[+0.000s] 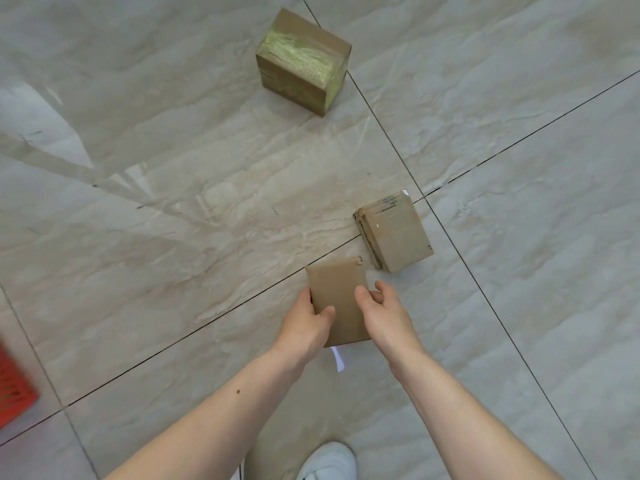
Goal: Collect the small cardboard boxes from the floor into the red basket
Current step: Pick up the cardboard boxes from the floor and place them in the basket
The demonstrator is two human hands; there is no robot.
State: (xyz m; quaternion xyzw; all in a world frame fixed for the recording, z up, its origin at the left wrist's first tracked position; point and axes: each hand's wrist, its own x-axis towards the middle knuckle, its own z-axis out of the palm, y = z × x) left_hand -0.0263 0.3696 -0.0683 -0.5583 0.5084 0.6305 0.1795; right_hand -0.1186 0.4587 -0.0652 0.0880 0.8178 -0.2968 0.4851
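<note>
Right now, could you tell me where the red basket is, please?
The red basket sits at the far left edge of the head view, mostly cut off, left of both hands and the box they hold.

Flat box point(337, 299) held; two boxes point(394, 233) floored (basket point(14, 386) left).
</note>
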